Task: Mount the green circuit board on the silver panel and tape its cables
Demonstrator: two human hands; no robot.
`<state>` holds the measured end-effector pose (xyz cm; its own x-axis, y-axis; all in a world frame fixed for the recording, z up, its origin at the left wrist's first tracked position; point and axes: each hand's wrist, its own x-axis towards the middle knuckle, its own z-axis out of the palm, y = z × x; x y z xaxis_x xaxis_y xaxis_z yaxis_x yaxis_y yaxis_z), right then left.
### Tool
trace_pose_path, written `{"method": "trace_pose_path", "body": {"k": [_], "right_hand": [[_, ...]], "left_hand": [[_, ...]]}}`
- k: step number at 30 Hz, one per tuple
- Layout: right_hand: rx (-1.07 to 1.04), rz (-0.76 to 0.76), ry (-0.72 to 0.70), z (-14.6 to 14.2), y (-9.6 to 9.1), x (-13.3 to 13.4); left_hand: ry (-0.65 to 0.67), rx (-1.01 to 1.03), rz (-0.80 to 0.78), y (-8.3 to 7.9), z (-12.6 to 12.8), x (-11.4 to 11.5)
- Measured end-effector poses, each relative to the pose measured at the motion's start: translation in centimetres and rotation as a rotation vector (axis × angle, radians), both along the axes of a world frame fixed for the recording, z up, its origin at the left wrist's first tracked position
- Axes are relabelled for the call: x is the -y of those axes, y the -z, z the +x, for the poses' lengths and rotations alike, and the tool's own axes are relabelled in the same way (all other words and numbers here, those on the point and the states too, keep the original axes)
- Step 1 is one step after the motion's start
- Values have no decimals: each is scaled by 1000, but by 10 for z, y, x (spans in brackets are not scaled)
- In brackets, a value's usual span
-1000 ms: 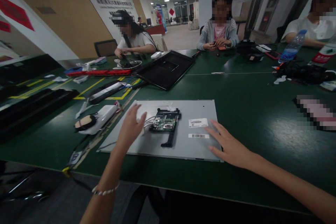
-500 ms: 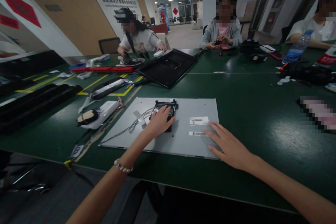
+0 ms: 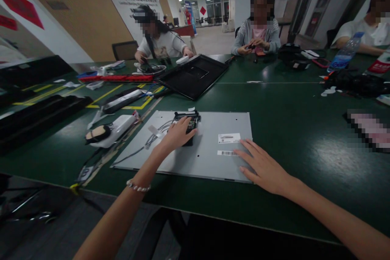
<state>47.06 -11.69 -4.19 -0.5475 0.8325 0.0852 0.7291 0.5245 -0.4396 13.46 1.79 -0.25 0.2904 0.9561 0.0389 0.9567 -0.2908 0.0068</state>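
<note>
A grey metal panel (image 3: 210, 154) lies flat on the green table (image 3: 292, 130) in front of me. A small circuit board in a black bracket (image 3: 189, 121) sits on its upper middle, with grey wires (image 3: 152, 138) running off to the left. My left hand (image 3: 175, 135) rests on top of the circuit board, fingers curled over it. My right hand (image 3: 263, 166) lies flat and open on the panel's right lower corner, just below two white barcode labels (image 3: 229, 138).
A black monitor shell (image 3: 195, 75) lies beyond the panel. A white device (image 3: 112, 131) and black bars (image 3: 42, 113) lie to the left. Bottle (image 3: 343, 55), bags and clutter sit at the far right. Three other people sit around the table's far side.
My left hand moved right from the panel's left part onto the circuit board and now covers it. My right hand has stayed flat on the panel's corner.
</note>
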Motion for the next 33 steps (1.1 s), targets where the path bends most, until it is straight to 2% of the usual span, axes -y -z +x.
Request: {"method": "trace_pose_path", "body": {"k": [3,5,9,13,17,20,25,29,33], "right_hand": [[5,-2,-5,0,-2,0],[2,-8,-4,0,-2,0],[-17,-12,-1,0,0,0],[-3,-26,0,0,1,0],[17,-29,-4,0,-1,0],[18,-26,-6,0,-3,-1],[26,-30,-2,-1,-4,-1],[30,-35,0,-1,-5,-1],[24,-33,-3,-1,-5,-1]], "left_hand": [[-45,-32,151,-16,-4,17],[-139,-104,214,-26,-11,30],[-314,-259,132,-34,-28,48],[-394,-290,53,-34,-40,42],[-392,-283,90,-40,-45,27],[-363,-255,52,-42,-45,22],[-317,-312,-69,-33,-44,28],[-337,-343,-25,-29,-50,28],[-361,-321,30,-41,-54,23]]}}
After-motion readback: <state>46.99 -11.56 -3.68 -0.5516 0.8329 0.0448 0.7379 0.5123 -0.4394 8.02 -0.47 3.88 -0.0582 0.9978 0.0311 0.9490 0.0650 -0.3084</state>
